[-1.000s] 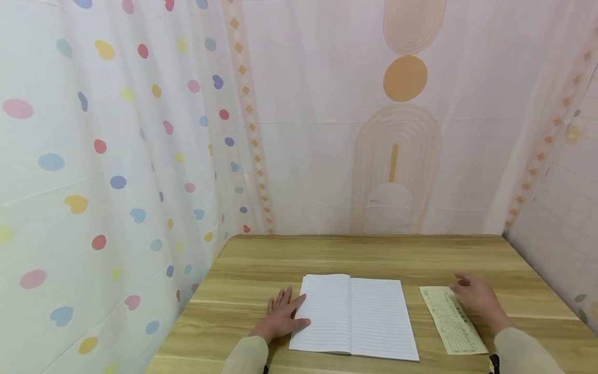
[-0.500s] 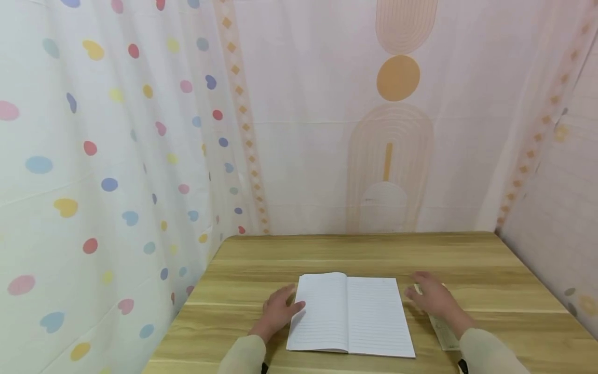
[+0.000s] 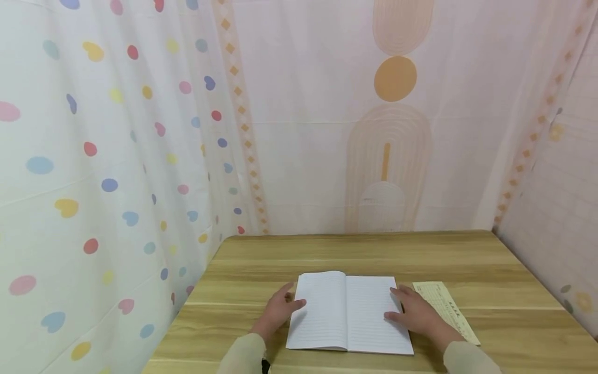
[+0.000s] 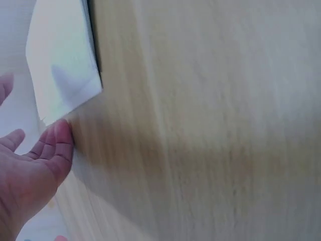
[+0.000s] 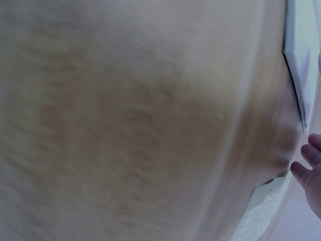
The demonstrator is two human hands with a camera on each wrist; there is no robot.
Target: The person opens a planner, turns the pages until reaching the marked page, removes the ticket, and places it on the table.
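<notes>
An open lined notebook lies on the wooden table, its pages blank apart from the ruling. At its left edge is my left hand, fingers relaxed and thumb over the left page; in the left wrist view the fingers of that hand lie beside a notebook corner. My right hand is at the right edge, thumb and fingertips over the right page. The right wrist view shows only part of the right hand, its fingers loosely bent. Whether either thumb touches the paper, I cannot tell.
A pale yellow printed paper slip lies right of the notebook, partly behind the right forearm. The wooden table ends at a hanging patterned curtain at the back. A dotted curtain hangs along the left side.
My right hand has moved left from over the paper slip to the notebook's right edge. The left hand's fingers, spread flat earlier, have drawn in beside the left edge.
</notes>
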